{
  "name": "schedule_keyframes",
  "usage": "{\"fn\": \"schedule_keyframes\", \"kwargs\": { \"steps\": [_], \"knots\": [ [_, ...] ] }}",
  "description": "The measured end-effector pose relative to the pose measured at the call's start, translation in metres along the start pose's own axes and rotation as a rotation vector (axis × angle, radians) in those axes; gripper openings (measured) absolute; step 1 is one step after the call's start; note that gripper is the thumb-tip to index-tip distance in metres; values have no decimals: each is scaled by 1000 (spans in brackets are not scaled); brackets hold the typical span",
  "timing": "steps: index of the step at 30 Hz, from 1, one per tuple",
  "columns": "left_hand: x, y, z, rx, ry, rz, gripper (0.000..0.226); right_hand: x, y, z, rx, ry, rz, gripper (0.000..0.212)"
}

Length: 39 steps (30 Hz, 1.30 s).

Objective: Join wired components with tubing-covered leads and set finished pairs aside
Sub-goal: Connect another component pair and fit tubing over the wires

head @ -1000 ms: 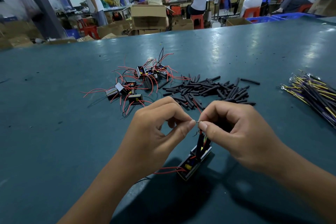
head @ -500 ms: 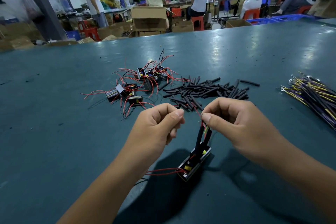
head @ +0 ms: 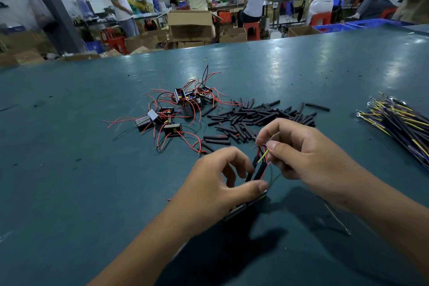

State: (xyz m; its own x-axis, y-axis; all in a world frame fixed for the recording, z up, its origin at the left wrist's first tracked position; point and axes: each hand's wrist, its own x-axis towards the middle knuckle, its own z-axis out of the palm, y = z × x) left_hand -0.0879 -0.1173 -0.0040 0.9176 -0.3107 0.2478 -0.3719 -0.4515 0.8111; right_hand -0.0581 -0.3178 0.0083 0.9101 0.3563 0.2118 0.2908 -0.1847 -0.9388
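Observation:
My right hand (head: 308, 155) pinches the bare lead ends and a yellow wire (head: 263, 157) above two black tubing pieces (head: 255, 170) that stand on the leads of a small black wired component (head: 246, 208). This component lies tilted on the green table (head: 92, 193). My left hand (head: 218, 188) curls round the lower part of the tubes, its thumb at the component's upper end, hiding most of it. A thin wire with a ring terminal (head: 347, 230) trails out from under my right wrist.
A pile of wired components with red leads (head: 176, 109) lies ahead on the left, and loose black tubing pieces (head: 260, 116) beside it. A bundle of yellow and purple wires (head: 399, 121) lies at the right. People work at benches beyond the table's far edge.
My left hand let go of the lead tips and dropped down to the component's body. My right hand stayed on the wire ends, and the yellow wire now shows between the tubes.

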Motion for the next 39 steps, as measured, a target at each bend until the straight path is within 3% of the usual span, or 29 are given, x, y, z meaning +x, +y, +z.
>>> {"fn": "schedule_keyframes", "kwargs": {
  "steps": [5,11,18,23,26,30,35,39],
  "knots": [
    [0,-6,10,214,102,111,18,2,-1,-1,-47,19,-3,23],
    [4,-7,10,67,114,36,17,2,-7,-3,21,44,31,35],
    [8,-15,5,-35,12,-50,5,2,-13,-6,34,43,66,31],
    [7,-9,1,194,141,72,19,1,-17,-12,-30,-16,120,27],
    [4,-8,5,153,243,150,18,0,-18,-9,0,-6,112,32],
    [2,-8,13,120,150,140,20,-2,-20,-7,47,-19,136,34],
    [5,-10,26,263,256,187,31,-2,-21,-7,82,-21,130,35],
    [8,-9,28,290,275,213,14,-1,-19,-8,65,-23,111,37]
  ]
}}
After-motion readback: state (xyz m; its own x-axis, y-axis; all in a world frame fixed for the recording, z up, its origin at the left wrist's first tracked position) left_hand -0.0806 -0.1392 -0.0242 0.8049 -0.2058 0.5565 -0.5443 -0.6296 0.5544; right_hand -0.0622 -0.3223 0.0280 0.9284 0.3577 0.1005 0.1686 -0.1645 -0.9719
